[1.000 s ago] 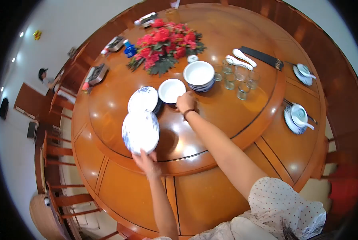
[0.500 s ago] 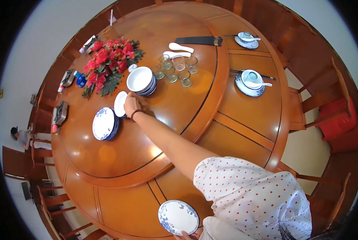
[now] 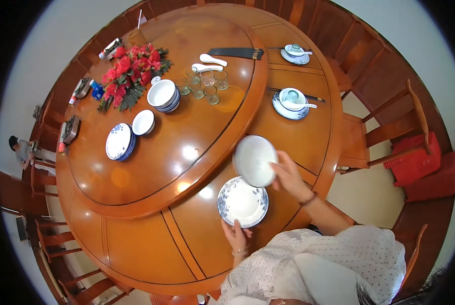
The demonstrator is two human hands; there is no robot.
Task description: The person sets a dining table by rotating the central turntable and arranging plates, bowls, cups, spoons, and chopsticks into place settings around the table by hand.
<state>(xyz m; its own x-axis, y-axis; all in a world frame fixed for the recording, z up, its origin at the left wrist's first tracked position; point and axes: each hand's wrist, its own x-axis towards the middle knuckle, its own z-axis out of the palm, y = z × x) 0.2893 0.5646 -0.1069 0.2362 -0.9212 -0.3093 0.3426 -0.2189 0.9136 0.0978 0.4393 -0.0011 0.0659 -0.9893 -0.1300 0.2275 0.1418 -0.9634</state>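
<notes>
A blue-patterned white plate (image 3: pixel 242 203) is in my left hand (image 3: pixel 234 235), thumb over its near rim, at the table's front edge. Just above and right of it, my right hand (image 3: pixel 290 178) grips a white bowl (image 3: pixel 255 160) by its right side; the bowl is slightly blurred and overlaps the plate's far rim. On the raised round turntable (image 3: pixel 161 188) stand a stack of patterned plates (image 3: pixel 119 141), a small white bowl (image 3: pixel 143 122) beside it, and a taller stack of bowls (image 3: pixel 162 93).
Several glasses (image 3: pixel 198 91), two white spoons (image 3: pixel 207 67) and black chopstick sleeves (image 3: pixel 235 52) lie on the turntable, near red flowers (image 3: pixel 131 73). Two place settings (image 3: pixel 290 113) stand at the right. Chairs (image 3: pixel 395 127) surround the table; a person (image 3: pixel 21 150) is at far left.
My right hand has come back from the bowls on the turntable, bringing a bowl towards me. My left hand's plate has moved forward over the table edge area. The view has shifted.
</notes>
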